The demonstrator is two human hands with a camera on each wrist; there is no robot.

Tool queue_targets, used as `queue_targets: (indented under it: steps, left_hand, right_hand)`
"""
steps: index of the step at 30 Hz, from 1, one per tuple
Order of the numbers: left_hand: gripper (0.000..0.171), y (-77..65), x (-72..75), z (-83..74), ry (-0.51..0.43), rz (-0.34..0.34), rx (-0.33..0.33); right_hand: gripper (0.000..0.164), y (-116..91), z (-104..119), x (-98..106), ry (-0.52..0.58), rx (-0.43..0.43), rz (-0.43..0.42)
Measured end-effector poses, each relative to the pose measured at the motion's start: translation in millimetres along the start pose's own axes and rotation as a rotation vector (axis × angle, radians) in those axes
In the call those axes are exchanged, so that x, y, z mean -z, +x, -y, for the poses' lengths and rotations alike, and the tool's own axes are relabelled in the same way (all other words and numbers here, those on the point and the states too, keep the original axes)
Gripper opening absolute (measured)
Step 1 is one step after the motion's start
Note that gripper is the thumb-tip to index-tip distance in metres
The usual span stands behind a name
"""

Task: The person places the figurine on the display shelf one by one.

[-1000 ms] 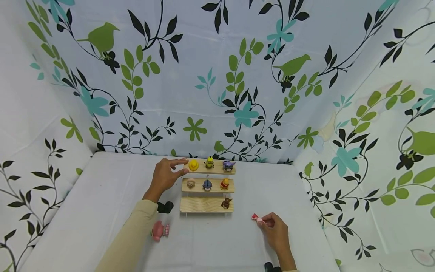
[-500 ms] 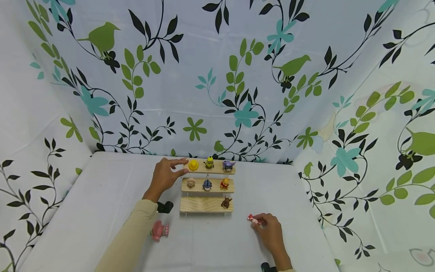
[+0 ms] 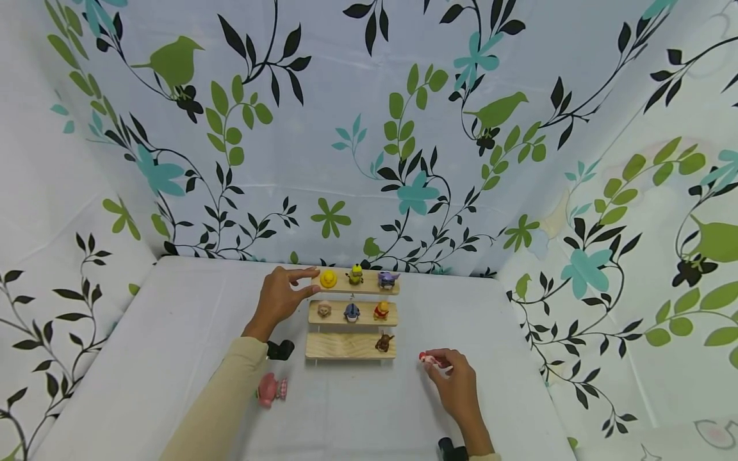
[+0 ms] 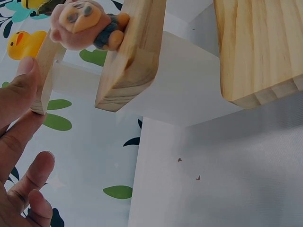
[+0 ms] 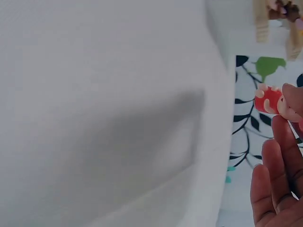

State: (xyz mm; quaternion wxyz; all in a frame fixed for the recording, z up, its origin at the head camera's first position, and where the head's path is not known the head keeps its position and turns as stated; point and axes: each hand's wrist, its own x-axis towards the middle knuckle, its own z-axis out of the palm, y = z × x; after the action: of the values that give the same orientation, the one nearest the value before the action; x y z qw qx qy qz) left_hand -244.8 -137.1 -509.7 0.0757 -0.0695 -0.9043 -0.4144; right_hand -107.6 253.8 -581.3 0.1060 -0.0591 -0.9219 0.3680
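Note:
My left hand (image 3: pixel 278 298) pinches the left end of the top board of a three-tier wooden display stand (image 3: pixel 340 347). In the left wrist view, the thumb lies beside a yellow rubber duck (image 4: pixel 26 45), with a fingertip under the board's edge. A small red and pale figurine (image 5: pixel 269 99) is pinched between thumb and index finger of my right hand (image 3: pixel 459 384), right of the stand. The other fingers of that hand extend below it. A brown figurine (image 3: pixel 383 343) sits at the right end of the lowest board.
On the middle board stand a tan lion-like figurine (image 3: pixel 324 310), a blue-grey one (image 3: pixel 352 312) and a yellow bear in red (image 3: pixel 381 311). The top board also bears a green figurine (image 3: pixel 355 275) and a purple one (image 3: pixel 387 280). A pink toy (image 3: pixel 268 390) lies near the left forearm.
My right hand has moved left and a little toward the stand with the red figurine, which has turned in its fingers. The left hand has stayed at the top board.

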Motion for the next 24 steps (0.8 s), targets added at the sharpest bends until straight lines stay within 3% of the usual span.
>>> queue_targets:
  steps: [11,24]
  left_hand:
    - [0.042,0.0,1.8,-1.7,-0.001,0.001,-0.003]
    - [0.042,-0.5,1.7,-2.1,-0.006,-0.005,-0.007]
  right_hand:
    - [0.026,7.9,51.0,6.9,0.132,0.112,-0.011]
    - [0.026,13.9,99.1,-10.5,0.250,0.216,0.084]
